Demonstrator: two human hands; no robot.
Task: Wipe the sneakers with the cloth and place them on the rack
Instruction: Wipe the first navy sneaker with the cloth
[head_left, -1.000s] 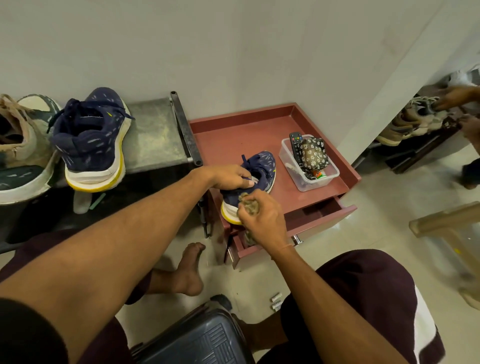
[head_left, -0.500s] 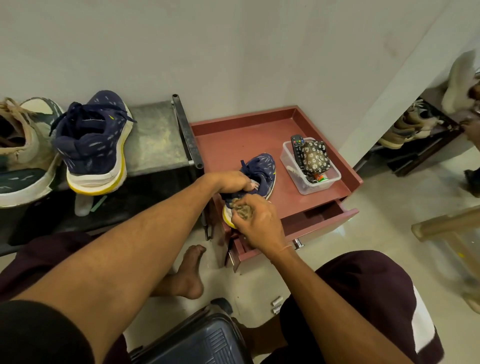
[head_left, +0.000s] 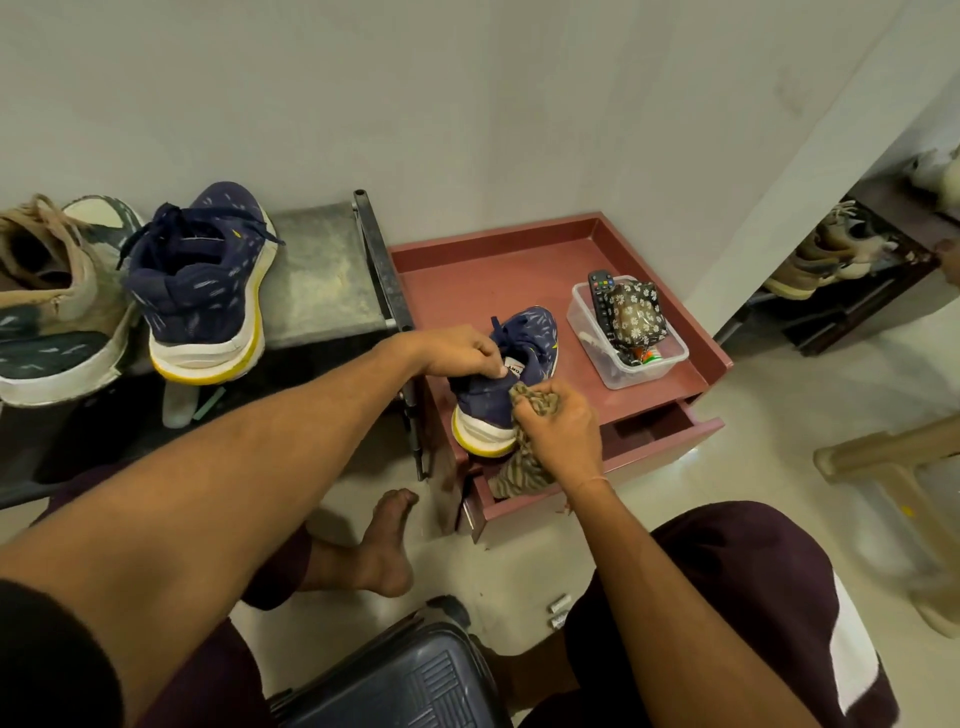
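A navy sneaker (head_left: 530, 338) with a white and yellow sole stands on the red side table (head_left: 498, 280), heel toward me. My left hand (head_left: 457, 353) grips its collar and tongue from above. My right hand (head_left: 561, 431) holds a bunched striped brown cloth (head_left: 519, 467) against the sneaker's heel; the cloth's tail hangs into the open drawer. Its twin, a second navy sneaker (head_left: 208, 291), rests on the grey metal rack (head_left: 322, 270) to the left.
A beige and green sneaker (head_left: 47, 306) sits at the rack's left end. A clear plastic box (head_left: 644, 364) with a remote and a floral pouch stands on the table's right side. The drawer (head_left: 670, 431) is pulled out. A dark suitcase (head_left: 395, 680) lies by my knees. More shoes fill a shelf (head_left: 831, 260) at right.
My right hand with the cloth has shifted slightly down and right along the sneaker's heel, so more of the heel and sole shows. My left hand keeps its grip.
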